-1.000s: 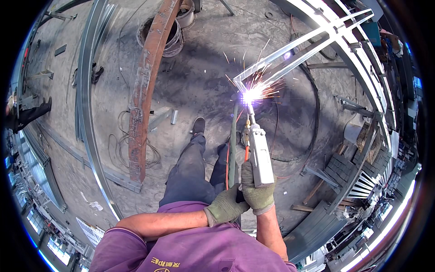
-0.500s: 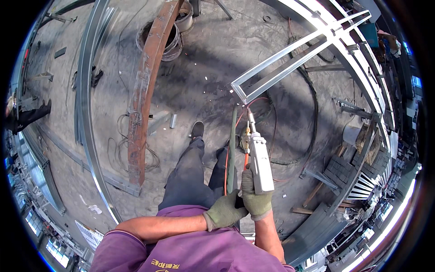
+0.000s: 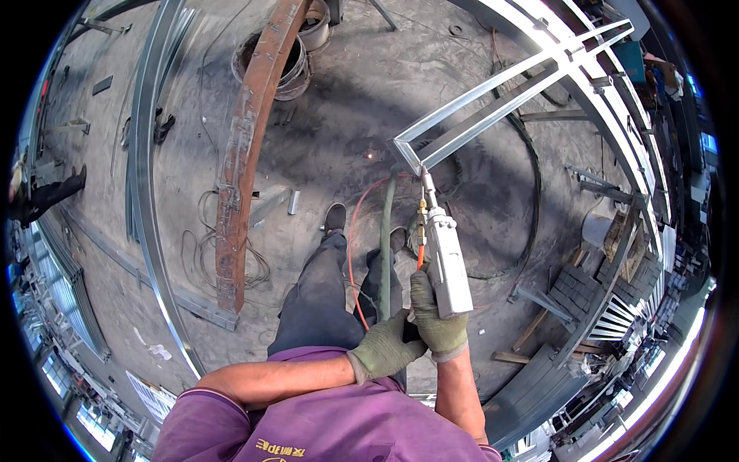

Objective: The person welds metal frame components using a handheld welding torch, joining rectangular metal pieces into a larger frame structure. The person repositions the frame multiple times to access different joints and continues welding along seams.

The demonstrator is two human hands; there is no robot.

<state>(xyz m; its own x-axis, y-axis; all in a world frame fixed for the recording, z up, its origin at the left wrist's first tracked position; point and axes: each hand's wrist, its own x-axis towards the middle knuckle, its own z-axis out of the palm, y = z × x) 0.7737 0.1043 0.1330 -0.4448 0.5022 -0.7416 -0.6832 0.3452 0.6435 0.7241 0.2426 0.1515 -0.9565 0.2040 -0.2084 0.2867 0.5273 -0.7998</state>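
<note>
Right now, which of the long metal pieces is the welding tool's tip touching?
The shiny silver frame, at its near corner. The rusty brown beam and the grey rail lie on the floor away to the left of the tool.

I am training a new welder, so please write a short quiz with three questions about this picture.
1. True or false: the torch is throwing sparks at the frame.
2. Which of the hands grips the torch body? A) right hand B) left hand
3. Fill in: the torch tip points at the frame's ____.

Key:
1. False; no sparks at the tip, only a small glow on the floor nearby.
2. A; the left hand supports beside it.
3. Corner.
</note>
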